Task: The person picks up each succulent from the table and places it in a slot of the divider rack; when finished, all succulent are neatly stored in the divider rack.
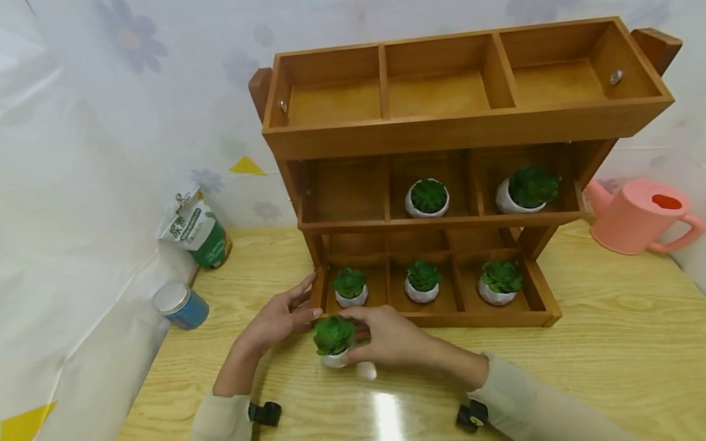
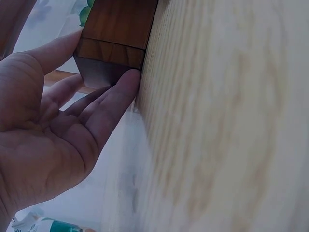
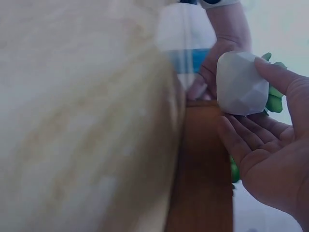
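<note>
Pinched between thumb and fingers of my right hand [image 1: 392, 339] is a small potted succulent [image 1: 334, 336], green-leaved in a white pot, just in front of the shelf's lower left corner. The right wrist view shows the faceted white pot [image 3: 241, 84] above the shelf's front edge, thumb on one side and fingers on the other. My left hand [image 1: 277, 320] grips that lower left corner of the brown wooden shelf [image 1: 466, 129]. In the left wrist view its thumb and fingers lie around the corner block [image 2: 110, 52].
Several more potted succulents stand in the bottom tier, including one at left [image 1: 351, 289], and two in the middle tier. A pink watering can [image 1: 636, 217] is at right. A blue jar [image 1: 183, 307] and a green-and-white bag [image 1: 201, 232] stand at left on the wood-grain table [image 1: 626, 366].
</note>
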The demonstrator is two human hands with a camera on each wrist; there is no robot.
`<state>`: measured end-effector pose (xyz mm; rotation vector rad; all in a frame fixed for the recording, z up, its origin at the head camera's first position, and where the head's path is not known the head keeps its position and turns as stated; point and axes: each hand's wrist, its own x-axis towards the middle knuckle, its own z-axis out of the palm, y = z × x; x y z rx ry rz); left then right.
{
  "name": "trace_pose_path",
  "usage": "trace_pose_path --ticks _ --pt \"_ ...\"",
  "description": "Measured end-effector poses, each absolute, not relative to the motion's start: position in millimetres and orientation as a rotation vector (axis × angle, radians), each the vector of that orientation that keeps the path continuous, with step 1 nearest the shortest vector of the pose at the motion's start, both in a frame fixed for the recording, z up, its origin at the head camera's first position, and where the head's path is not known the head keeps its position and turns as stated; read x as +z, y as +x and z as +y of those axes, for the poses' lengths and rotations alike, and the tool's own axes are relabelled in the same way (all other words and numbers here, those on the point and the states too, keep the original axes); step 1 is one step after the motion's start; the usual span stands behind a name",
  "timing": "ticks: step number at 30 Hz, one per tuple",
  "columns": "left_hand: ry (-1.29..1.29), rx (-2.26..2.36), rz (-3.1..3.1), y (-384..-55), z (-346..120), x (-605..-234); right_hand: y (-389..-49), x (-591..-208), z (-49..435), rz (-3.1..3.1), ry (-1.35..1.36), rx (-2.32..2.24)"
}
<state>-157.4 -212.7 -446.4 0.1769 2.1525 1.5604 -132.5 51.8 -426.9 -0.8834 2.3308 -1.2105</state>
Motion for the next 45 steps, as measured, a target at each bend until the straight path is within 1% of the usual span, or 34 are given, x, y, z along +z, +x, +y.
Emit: trace_pose_path --ticks 10,22,35,45 --pt "0.173 1.551 2.163 -158 -211 -447 -141 -386 80 2.444 -0.965 -1.208" --pt "0.192 1.569 2.146 -156 -209 -444 -156 -328 106 2.518 -0.983 -1.323" --pt "0.168 1.563 2.162 -155 -206 -439 -167 -287 122 2.613 -0.945 -1.345" --pt "0.174 1.549 2.178 -155 -207 -440 -177 -266 114 2.725 -0.902 -1.3"
